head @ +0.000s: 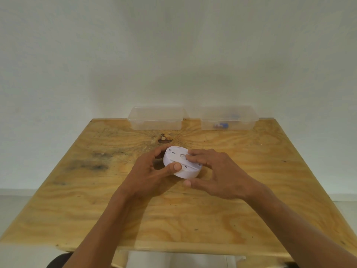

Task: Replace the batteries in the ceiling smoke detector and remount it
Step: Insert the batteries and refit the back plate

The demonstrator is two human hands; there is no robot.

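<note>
White, round and plastic, the smoke detector (181, 163) sits tilted at the middle of the worn plywood table (193, 213), its underside partly hidden by fingers. Left of the detector, the left hand (152, 171) clamps its rim, thumb on the back face. Right of it, the right hand (216, 173) presses fingertips on that face. Behind the detector stand two clear plastic boxes (157, 118); the right box (229, 118) holds something small, blue, blurred, against a pale wall

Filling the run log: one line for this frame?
both hands on smoke detector, back up, tilted | left hand grips side | right hand fingers on back | battery in right clear box
</note>
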